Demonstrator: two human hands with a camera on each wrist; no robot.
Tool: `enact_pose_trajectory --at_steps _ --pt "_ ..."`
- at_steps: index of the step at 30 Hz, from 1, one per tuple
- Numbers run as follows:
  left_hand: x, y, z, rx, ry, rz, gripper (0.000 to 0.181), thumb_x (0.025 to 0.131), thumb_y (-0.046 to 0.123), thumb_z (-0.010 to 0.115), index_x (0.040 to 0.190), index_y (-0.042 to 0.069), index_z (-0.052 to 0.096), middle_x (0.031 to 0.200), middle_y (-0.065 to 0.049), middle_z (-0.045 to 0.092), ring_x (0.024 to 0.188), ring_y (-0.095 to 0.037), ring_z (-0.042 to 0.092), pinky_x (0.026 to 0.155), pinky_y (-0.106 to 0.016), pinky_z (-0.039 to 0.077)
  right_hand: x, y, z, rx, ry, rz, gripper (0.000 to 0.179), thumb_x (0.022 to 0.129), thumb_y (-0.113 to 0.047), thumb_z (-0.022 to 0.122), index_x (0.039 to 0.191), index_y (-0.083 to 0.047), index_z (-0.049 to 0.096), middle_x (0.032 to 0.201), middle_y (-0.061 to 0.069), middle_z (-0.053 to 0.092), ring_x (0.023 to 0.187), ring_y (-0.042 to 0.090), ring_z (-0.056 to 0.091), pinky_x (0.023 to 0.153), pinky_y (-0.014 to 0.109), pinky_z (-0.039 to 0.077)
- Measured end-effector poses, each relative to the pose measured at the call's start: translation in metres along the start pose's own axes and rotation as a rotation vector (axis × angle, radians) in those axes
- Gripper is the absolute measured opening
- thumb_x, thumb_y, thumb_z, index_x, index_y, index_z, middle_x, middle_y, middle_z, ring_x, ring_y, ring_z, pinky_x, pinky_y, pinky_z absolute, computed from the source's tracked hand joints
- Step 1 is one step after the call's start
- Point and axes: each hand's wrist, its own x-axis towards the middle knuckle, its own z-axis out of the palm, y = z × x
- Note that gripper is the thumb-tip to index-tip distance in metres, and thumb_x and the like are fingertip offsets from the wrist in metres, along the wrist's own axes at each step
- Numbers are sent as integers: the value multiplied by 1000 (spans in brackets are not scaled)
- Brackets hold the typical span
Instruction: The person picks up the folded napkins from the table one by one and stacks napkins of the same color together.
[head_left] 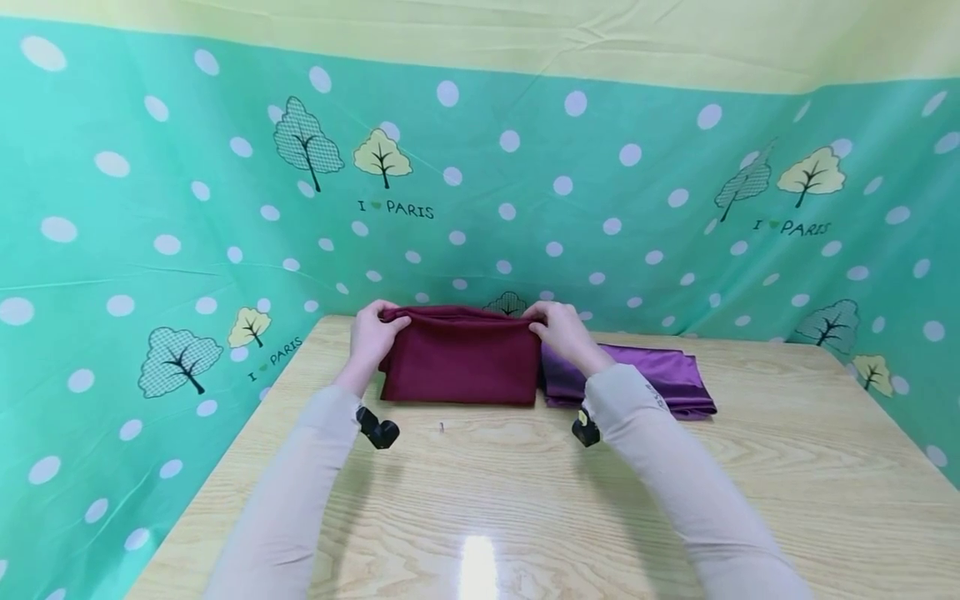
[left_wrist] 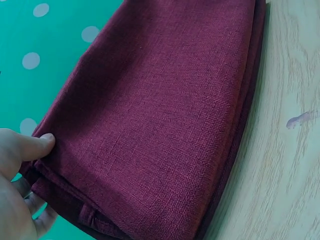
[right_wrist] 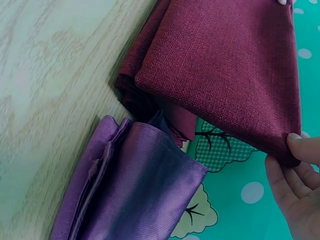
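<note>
A folded maroon cloth (head_left: 461,362) lies at the back of the wooden table, its far edge raised between both hands. My left hand (head_left: 372,333) pinches its far left corner, thumb on top and fingers beneath, as the left wrist view also shows with the layered cloth (left_wrist: 150,115). My right hand (head_left: 558,327) pinches the far right corner; in the right wrist view the thumb and fingers (right_wrist: 302,150) close on that corner. Just right of the maroon cloth, below the right forearm, lies a folded shiny purple cloth (head_left: 660,375).
The light wooden table (head_left: 480,483) bears a small purple mark (head_left: 442,427) in front of the maroon cloth. A green dotted curtain (head_left: 495,192) hangs behind the table's far edge and along both sides. Each wrist carries a small black camera (head_left: 377,429).
</note>
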Motion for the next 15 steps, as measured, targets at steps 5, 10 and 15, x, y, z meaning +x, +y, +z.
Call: enact_pose_trajectory --at_steps 5,10,15 --pt "1 0 3 31 3 -23 24 84 24 65 102 10 61 109 -11 60 95 -27 54 81 -39 44 4 1 3 -24 2 -13 22 91 -5 51 110 -5 63 109 13 63 102 26 57 84 39 46" --pt "1 1 5 60 24 -21 24 84 24 64 102 10 62 109 -11 61 96 -28 54 82 -40 43 7 3 6 -32 1 -11 26 89 -1 47 110 -5 63 109 12 63 102 26 57 83 38 46" --pt "1 0 6 68 21 -13 25 84 23 64 104 8 62 110 -13 61 97 -29 54 83 -40 43 9 6 10 -39 7 20 28 89 -1 47 112 -5 62 111 13 62 104 27 56 83 38 46"
